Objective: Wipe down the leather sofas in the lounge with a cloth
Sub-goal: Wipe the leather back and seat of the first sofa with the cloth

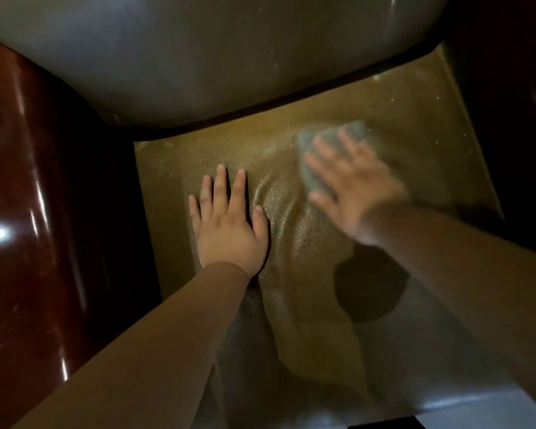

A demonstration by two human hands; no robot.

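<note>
The tan leather seat cushion point(399, 125) of a sofa fills the middle of the head view. My left hand point(226, 224) lies flat on it with straight fingers, pressing the leather into folds. To its right, my right hand point(350, 184) is blurred by motion and presses with spread, straight fingers on a grey-green cloth point(313, 144), which shows beyond and left of the fingertips. Most of the cloth is hidden under the hand.
The pale grey backrest point(198, 51) rises beyond the seat. A glossy dark-red wooden armrest point(28, 196) stands at the left and a dark armrest point(508, 88) at the right. Light specks dot the seat's far right corner point(381, 77).
</note>
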